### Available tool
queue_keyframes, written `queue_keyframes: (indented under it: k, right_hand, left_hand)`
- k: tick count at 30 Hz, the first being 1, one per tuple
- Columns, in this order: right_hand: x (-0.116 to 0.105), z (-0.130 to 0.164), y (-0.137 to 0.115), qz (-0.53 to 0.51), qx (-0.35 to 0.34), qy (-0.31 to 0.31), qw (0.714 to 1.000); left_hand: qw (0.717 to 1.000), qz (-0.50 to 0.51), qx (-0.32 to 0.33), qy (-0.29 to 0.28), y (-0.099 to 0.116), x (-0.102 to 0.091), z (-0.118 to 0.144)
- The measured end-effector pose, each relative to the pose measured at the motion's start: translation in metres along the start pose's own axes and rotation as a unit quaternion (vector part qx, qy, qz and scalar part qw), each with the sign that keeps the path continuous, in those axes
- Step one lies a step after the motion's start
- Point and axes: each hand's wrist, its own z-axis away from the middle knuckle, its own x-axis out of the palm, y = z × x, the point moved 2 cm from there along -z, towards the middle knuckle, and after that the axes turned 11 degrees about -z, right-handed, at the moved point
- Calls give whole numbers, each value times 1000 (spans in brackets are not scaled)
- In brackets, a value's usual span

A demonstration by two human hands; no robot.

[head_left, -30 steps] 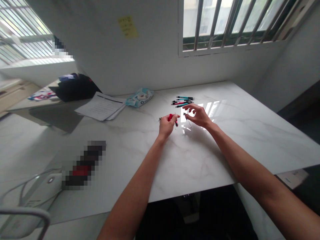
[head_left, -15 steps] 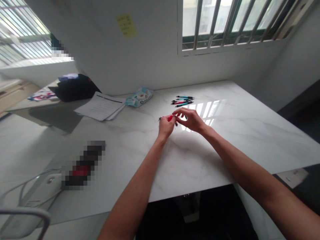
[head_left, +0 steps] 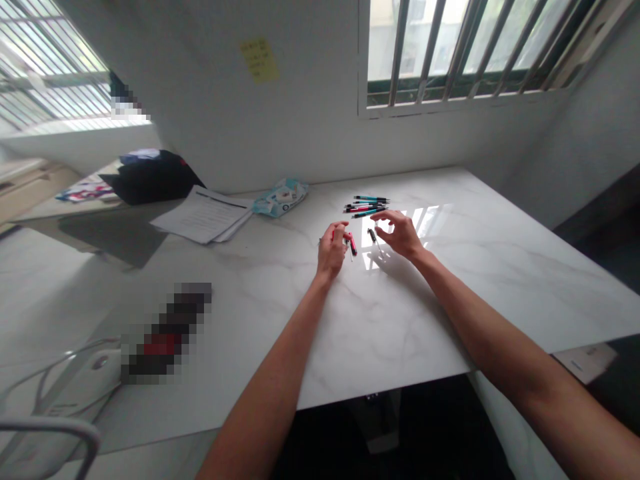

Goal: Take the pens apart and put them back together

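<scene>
We have a red pen point(head_left: 352, 243) in our left hand point(head_left: 333, 251), its grip pinched round the barrel just above the desk point(head_left: 400, 313), with the lower end poking out toward the right. Our right hand point(head_left: 400, 233) sits just beside it, thumb and forefinger nipped on a small dark pen part point(head_left: 371, 233); what exactly that part is, we cannot tell, it is too small.

The likeliest slip, as we judge it, is the small part escaping our fingertips. The marble top looks smooth and glossy, so a tiny piece could skitter or roll away, and the bright window glare lying right under our right hand would make it hard to spot. The pen itself is held by little more than fingertips, so a twist or push against it might turn it in our hold or flick it loose.

Just beyond our hands lies a small bunch of pens point(head_left: 367, 206), teal, pink and dark; a stray piece could get lost among them, or a careless reach could scatter them. Farther left are a pale blue packet point(head_left: 280, 197), a stack of papers point(head_left: 203, 215) and a black bag point(head_left: 150, 177), all well apart. Nothing lies between our two hands.
</scene>
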Motion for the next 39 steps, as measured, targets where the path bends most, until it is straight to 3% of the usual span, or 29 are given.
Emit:
queue_keyframes:
  k: [3,10,19,24,28,34,39]
  right_hand:
    - [7,3,14,19,-14,-18,1000]
    - [33,2,21,83,-3,-97,992]
    - [15,2,16,94,3,-70,993]
    - [21,4,-5,-66,58,-36,995]
    - [37,8,-24,-224,96,-74,967]
    - [55,12,-36,-339,119,-102,928]
    - [56,10,-31,-402,151,-60,901]
  left_hand:
    - [999,19,-22,-36,2,1,2]
    - [998,33,-27,-38,-2,1,0]
    - [999,4,36,1,-9,0,-5]
    - [997,15,69,26,-11,-2,-8]
    - [991,-3,119,67,-8,-5,-8]
    - [989,47,118,75,-2,-6,-6]
    - [989,80,100,80,-3,-8,-7]
